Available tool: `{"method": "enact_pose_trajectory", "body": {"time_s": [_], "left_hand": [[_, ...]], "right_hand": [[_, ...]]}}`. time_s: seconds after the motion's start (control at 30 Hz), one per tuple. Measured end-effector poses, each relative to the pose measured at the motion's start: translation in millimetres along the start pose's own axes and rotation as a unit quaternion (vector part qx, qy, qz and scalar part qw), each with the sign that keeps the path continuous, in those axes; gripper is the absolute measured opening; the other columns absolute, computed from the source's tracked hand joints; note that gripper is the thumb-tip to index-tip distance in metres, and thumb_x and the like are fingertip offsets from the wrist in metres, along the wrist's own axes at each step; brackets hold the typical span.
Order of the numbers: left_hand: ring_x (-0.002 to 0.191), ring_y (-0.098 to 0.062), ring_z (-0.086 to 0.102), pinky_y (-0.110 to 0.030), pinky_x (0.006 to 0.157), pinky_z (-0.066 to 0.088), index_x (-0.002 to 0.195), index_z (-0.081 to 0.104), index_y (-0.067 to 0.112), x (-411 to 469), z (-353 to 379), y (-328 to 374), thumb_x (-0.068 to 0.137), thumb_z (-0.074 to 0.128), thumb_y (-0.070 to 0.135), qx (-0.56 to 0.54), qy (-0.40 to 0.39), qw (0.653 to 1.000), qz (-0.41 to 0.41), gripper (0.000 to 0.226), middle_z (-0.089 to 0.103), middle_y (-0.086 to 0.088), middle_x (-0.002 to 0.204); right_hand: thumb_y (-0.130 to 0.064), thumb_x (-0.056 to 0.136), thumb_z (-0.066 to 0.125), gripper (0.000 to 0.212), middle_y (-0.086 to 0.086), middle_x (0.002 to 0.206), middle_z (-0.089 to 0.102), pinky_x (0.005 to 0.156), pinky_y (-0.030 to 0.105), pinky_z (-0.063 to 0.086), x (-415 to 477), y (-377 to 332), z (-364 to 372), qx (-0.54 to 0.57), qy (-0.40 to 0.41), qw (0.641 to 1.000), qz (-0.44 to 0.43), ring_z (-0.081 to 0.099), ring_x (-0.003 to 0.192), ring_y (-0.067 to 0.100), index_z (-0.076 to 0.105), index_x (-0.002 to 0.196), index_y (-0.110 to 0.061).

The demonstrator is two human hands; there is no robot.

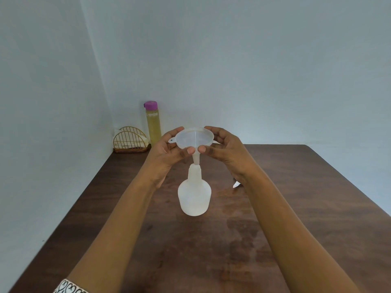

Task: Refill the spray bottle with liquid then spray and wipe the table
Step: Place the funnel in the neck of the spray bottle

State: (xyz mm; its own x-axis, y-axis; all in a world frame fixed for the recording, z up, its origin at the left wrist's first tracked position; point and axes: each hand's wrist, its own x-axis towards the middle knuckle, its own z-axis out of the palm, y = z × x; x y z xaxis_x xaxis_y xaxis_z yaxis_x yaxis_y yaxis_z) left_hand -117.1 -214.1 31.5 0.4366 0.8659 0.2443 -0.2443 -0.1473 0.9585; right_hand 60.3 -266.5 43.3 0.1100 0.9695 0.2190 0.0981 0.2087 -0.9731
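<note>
Gripping funnel (194,138) rim with left hand (169,150) and right hand (225,150), spout tip at neck of spray bottle (194,197), upright mid-table (296,187). Capped liquid bottle (152,125) at 11 o'clock. Seat spout straight and deep; steady the base before pouring, as it probably tips easily.

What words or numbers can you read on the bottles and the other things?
None can be read.
The spray bottle, the funnel and the purple-capped bottle of yellow liquid show no readable label.
The sleeve bears only a swirly pattern, not letters.
</note>
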Motion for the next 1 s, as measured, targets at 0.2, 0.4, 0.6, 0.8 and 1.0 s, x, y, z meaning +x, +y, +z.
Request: {"method": "enact_pose_trajectory", "body": {"time_s": [0.2,0.4,0.6,0.8,1.0], "left_hand": [[0.105,-0.010,0.063,-0.018,0.079,0.054,0.130,0.052,0.019,0,-2,-7,0.057,0.087,0.018,0.021,-0.001,1.000,-0.007,0.081,0.061,0.005,0.117],[0.104,-0.008,0.066,-0.021,0.080,0.055,0.124,0.054,0.028,-6,-10,-29,0.042,0.093,0.041,0.016,-0.022,0.999,-0.041,0.091,0.061,0.002,0.122],[0.112,-0.010,0.062,-0.025,0.082,0.055,0.133,0.048,0.026,-11,-10,-46,0.045,0.092,0.042,-0.002,-0.031,0.999,-0.025,0.099,0.059,-0.001,0.129],[0.128,-0.014,0.051,-0.036,0.102,0.047,0.140,0.037,0.031,-13,-20,-70,0.051,0.088,0.045,0.053,-0.087,0.993,-0.059,0.104,0.052,0.004,0.139],[0.115,-0.018,0.057,-0.034,0.093,0.052,0.126,0.047,0.036,-23,-19,-107,0.063,0.085,0.035,0.184,-0.086,0.970,-0.134,0.074,0.058,0.007,0.123]], "right_hand": [[-0.022,0.066,0.081,0.070,-0.002,0.123,0.062,0.099,0.033,0.049,-2,9,1,0.012,-0.012,1.000,0.015,0.064,0.107,0.008,0.051,0.129,-0.017],[-0.012,0.075,0.077,0.065,-0.002,0.125,0.059,0.088,0.024,0.053,-9,31,4,-0.003,-0.031,0.999,0.031,0.062,0.110,0.008,0.045,0.131,-0.017],[-0.019,0.073,0.079,0.070,-0.006,0.131,0.054,0.098,0.034,0.050,-11,41,7,-0.008,-0.034,0.999,0.025,0.057,0.118,0.011,0.042,0.133,-0.024],[-0.018,0.074,0.078,0.063,-0.008,0.128,0.055,0.099,0.039,0.049,-12,41,7,-0.006,-0.034,0.999,0.018,0.058,0.117,0.014,0.043,0.125,-0.031],[-0.019,0.076,0.074,0.071,-0.004,0.131,0.051,0.101,0.034,0.048,-14,42,10,-0.004,-0.054,0.998,0.023,0.056,0.117,0.014,0.032,0.132,-0.029]]}}
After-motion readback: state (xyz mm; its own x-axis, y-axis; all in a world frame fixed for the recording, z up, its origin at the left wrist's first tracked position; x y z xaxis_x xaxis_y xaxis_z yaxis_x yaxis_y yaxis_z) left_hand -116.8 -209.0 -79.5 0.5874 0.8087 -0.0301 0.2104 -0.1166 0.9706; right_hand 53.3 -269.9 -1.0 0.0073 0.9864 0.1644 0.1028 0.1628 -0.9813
